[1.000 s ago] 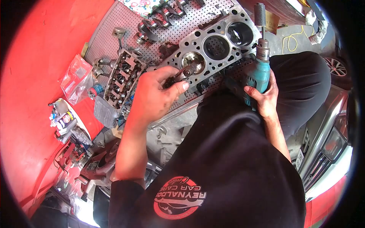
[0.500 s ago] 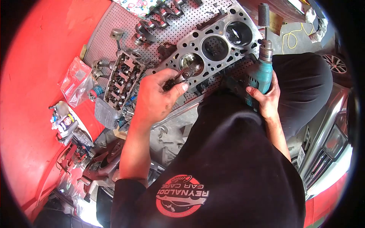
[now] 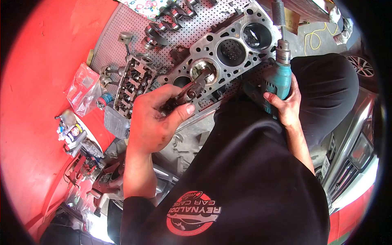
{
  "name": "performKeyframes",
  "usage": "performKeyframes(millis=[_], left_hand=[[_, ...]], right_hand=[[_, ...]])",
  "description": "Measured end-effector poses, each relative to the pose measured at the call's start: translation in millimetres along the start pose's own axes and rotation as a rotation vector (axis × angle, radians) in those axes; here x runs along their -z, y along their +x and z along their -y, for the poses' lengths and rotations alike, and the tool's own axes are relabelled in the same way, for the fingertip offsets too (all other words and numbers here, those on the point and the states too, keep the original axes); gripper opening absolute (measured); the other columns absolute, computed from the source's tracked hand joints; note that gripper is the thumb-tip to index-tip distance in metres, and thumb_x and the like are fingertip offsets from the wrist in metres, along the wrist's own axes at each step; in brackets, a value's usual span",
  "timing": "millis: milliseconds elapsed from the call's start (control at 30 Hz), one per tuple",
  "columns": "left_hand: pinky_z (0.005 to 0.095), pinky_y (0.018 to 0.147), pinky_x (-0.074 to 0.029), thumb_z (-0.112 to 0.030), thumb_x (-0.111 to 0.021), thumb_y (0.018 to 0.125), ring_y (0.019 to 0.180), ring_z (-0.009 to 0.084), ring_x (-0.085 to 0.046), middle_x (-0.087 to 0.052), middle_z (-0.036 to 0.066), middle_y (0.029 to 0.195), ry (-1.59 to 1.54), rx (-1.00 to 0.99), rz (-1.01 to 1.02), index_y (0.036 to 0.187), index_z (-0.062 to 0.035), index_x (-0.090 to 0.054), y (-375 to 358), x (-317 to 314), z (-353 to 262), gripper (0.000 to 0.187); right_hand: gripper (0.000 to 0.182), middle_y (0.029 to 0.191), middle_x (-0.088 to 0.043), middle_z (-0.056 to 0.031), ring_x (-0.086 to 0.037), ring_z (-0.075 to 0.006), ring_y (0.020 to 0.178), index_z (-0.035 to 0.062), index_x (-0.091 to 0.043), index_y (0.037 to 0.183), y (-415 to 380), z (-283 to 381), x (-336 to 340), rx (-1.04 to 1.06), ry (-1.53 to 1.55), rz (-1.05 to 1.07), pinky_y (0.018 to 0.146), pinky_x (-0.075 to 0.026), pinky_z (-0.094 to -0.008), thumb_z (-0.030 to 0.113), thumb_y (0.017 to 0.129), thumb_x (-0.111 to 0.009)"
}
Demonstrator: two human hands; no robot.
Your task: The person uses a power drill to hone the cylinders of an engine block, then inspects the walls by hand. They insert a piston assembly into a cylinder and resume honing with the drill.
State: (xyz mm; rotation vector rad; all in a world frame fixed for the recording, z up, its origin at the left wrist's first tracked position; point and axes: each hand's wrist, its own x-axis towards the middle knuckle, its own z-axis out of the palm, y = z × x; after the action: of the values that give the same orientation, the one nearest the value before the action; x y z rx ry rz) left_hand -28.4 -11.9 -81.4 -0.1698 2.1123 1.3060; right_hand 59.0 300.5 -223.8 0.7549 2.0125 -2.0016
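Note:
My left hand is closed around a dark metal rod, which looks like a connecting rod. The rod's far end reaches over a bore of the engine block, where a light metal surface shows; how far the rod goes in is unclear. Fingers of my right hand wrap round a teal power drill beside the block, above my right thigh. The drill's chuck points up and carries a shaft with a grey cylindrical attachment. Other block bores are open.
A crankshaft lies behind the block on the perforated table. To the left are a cylinder head, a piston with its rod and a plastic bag. A car's front stands at the right.
My left hand has moved down and left with the rod, which has drawn partly back from the bore. The drill in my right hand has shifted slightly up and left.

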Motion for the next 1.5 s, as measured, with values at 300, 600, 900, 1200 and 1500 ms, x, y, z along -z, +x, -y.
performKeyframes(millis=[300,600,900,1200,1500], left_hand=[[0.0258,0.065,-0.044,-0.014,-0.081,0.085,0.070,0.0079,-0.053,-0.063,0.003,0.076,-0.009,0.062,0.003,0.099,0.0024,-0.070,4,-1,-7,0.024],[0.0255,0.064,-0.044,-0.013,-0.081,0.086,0.071,0.0078,-0.053,-0.064,0.003,0.077,0.035,0.032,0.021,0.101,0.0022,-0.071,7,-5,-7,0.023],[0.0261,0.066,-0.046,-0.012,-0.080,0.086,0.073,0.0083,-0.055,-0.066,0.006,0.081,0.034,-0.002,0.033,0.102,0.0032,-0.071,9,-4,-7,0.024],[0.0269,0.067,-0.046,-0.013,-0.080,0.086,0.073,0.0097,-0.057,-0.067,0.008,0.082,0.002,-0.039,0.001,0.103,0.0027,-0.072,9,-6,-7,0.025],[0.0268,0.064,-0.045,-0.017,-0.081,0.085,0.070,0.0092,-0.055,-0.065,0.006,0.078,0.063,0.021,-0.013,0.102,0.0019,-0.072,2,-3,-18,0.027]], right_hand=[[0.091,0.126,-0.065,-0.0080,-0.061,-0.0187,0.116,-0.0003,-0.048,0.146,1,0,0,-0.013,0.053,-0.008,0.107,-0.045,-0.0357,0.008,0.067,-0.093],[0.091,0.126,-0.065,-0.0080,-0.061,-0.0191,0.116,0.0003,-0.048,0.146,1,-1,2,-0.009,0.014,-0.004,0.107,-0.045,-0.0359,0.010,0.067,-0.093],[0.092,0.127,-0.065,-0.0082,-0.061,-0.0191,0.116,0.0000,-0.047,0.147,1,1,1,0.007,0.020,0.006,0.107,-0.045,-0.0357,0.008,0.067,-0.093],[0.091,0.126,-0.065,-0.0082,-0.061,-0.0192,0.117,-0.0002,-0.047,0.147,1,-1,1,0.013,0.033,-0.003,0.108,-0.044,-0.0358,0.006,0.067,-0.092],[0.091,0.127,-0.065,-0.0082,-0.060,-0.0189,0.118,-0.0001,-0.047,0.146,1,1,2,0.011,0.014,-0.002,0.108,-0.044,-0.0355,0.006,0.067,-0.092]])
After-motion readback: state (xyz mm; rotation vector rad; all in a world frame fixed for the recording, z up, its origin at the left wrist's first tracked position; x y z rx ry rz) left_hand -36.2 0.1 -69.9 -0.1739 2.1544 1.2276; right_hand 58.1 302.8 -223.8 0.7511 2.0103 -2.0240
